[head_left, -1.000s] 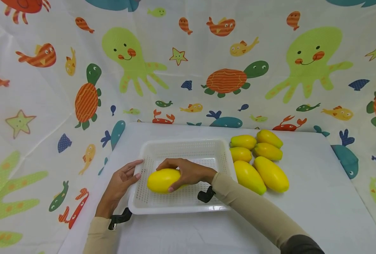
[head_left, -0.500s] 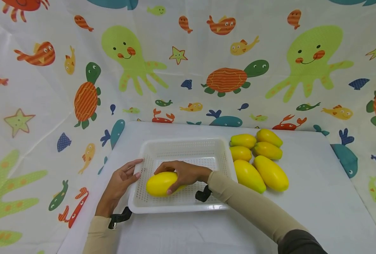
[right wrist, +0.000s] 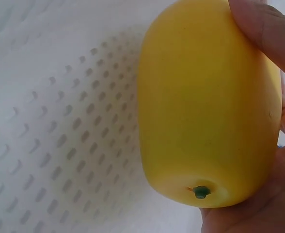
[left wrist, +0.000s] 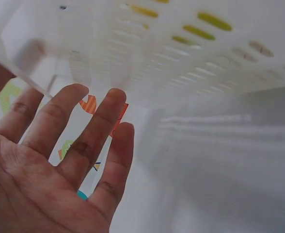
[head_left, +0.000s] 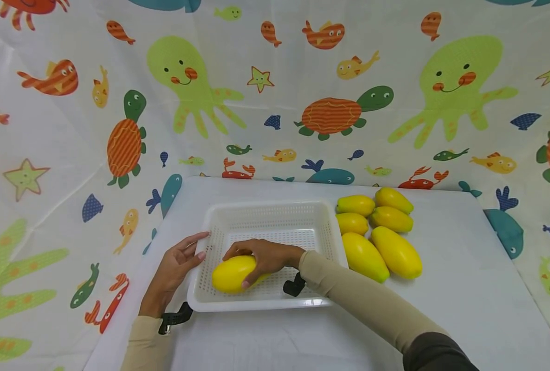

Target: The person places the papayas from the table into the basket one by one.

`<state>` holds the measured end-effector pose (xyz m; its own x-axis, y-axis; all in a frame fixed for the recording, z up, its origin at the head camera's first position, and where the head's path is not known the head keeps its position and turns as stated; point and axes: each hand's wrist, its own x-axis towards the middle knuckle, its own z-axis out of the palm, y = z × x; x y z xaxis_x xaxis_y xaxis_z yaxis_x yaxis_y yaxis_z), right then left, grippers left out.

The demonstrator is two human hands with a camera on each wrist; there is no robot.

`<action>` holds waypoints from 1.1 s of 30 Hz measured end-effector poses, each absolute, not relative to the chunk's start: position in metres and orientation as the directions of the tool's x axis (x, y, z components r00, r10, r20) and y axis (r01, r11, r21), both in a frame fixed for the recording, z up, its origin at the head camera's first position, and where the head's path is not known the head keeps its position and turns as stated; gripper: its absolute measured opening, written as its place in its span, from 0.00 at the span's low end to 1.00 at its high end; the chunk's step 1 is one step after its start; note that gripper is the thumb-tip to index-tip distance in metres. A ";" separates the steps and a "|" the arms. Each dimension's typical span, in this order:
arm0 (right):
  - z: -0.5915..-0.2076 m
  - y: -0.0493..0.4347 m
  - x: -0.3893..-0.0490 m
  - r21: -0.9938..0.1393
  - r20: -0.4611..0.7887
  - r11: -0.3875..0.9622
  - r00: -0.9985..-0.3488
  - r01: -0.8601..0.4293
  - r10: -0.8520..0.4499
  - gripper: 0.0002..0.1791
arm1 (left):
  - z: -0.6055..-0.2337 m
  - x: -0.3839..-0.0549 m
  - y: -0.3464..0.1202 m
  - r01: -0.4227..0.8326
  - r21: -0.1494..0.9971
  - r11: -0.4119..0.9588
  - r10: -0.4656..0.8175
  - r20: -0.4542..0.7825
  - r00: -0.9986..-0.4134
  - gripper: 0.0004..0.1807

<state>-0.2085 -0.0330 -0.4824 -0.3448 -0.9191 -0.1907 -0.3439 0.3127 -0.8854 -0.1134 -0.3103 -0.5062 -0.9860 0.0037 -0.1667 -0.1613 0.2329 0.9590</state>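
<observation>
In the head view my right hand [head_left: 267, 258] grips a yellow papaya [head_left: 230, 274] from above, inside the white perforated basket [head_left: 265, 307]. The right wrist view gives its stem end, where a small green stub shows; thumb and fingers lie on opposite sides of the papaya [right wrist: 208, 111]. Whether it touches the basket floor, I cannot tell. My left hand [head_left: 175, 268] is at the basket's left side, with thumb and index fingertip at the rim. Seen from the left wrist, the other fingers of this hand [left wrist: 70, 155] extend loosely beside the outer wall.
Several more yellow papayas [head_left: 397, 252] lie grouped on the white table [head_left: 460, 288], right against the basket's right side. A white sheet printed with sea animals [head_left: 265, 62] hangs behind the table and along its left.
My right hand has moved the papaya slightly left and toward the near side of the basket. The left hand stays in place at the rim.
</observation>
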 end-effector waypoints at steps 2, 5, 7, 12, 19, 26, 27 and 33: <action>-0.483 -0.034 -0.208 -0.886 -0.191 0.310 -0.338 -0.343 -0.921 0.37 | -0.507 -0.113 -0.311 -0.156 0.960 0.232 0.006 -0.162 -0.987 0.33; -0.485 -0.035 -0.208 -0.884 -0.201 0.316 -0.329 -0.344 -0.923 0.36 | -0.507 -0.113 -0.311 -0.154 0.960 0.234 0.005 -0.160 -0.987 0.33; -0.487 -0.036 -0.207 -0.883 -0.208 0.320 -0.325 -0.343 -0.922 0.36 | -0.507 -0.113 -0.311 -0.158 0.958 0.238 0.003 -0.164 -0.987 0.33; -0.490 -0.038 -0.207 -0.879 -0.214 0.324 -0.318 -0.350 -0.924 0.36 | -0.507 -0.113 -0.310 -0.172 0.956 0.240 -0.007 -0.175 -0.985 0.33; -0.491 -0.039 -0.207 -0.878 -0.215 0.326 -0.319 -0.350 -0.923 0.36 | -0.507 -0.114 -0.309 -0.168 0.957 0.238 -0.007 -0.172 -0.985 0.33; -0.489 -0.039 -0.208 -0.866 -0.236 0.354 -0.337 -0.352 -0.912 0.38 | -0.507 -0.114 -0.308 -0.175 0.957 0.233 -0.010 -0.178 -0.984 0.33; -0.488 -0.039 -0.208 -0.859 -0.239 0.364 -0.347 -0.360 -0.907 0.38 | -0.507 -0.114 -0.308 -0.177 0.956 0.234 -0.009 -0.179 -0.984 0.33; -0.469 -0.034 -0.213 -0.820 -0.244 0.423 -0.434 -0.385 -0.867 0.39 | -0.507 -0.114 -0.309 -0.178 0.953 0.245 -0.008 -0.182 -0.983 0.32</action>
<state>-0.2128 -0.0341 -0.4687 -0.4341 -0.8673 -0.2437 -0.3848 0.4231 -0.8203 -0.1135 -0.3090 -0.5072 -0.9833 -0.0084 -0.1818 -0.1782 0.2449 0.9530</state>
